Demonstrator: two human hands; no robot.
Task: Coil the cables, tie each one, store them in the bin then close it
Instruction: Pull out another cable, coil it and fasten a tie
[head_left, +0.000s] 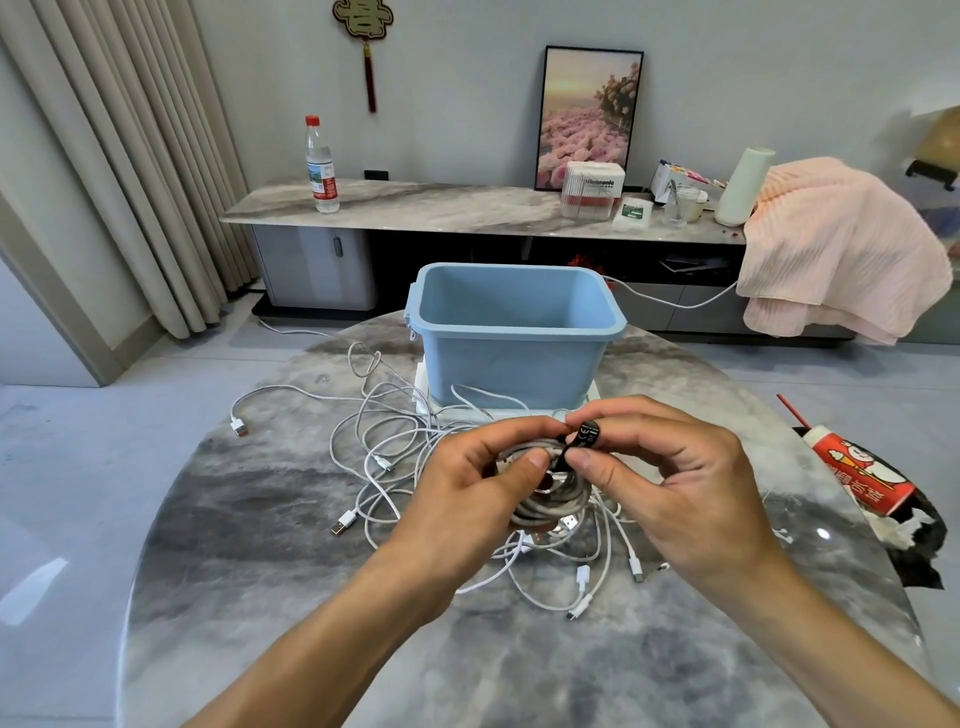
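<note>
Left hand (483, 483) curled around a coiled white cable (550, 501), right hand (670, 467) pinching a black tie (586, 436) at the coil's top (both above the table (260, 597)), loose cables (395, 441) tangled beneath and to the left, open blue bin (511, 338) just beyond.

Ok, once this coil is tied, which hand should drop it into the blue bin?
Probably the left hand: it grips the coiled cable, while the right hand only pinches the black tie. The open bin sits straight ahead.
</note>
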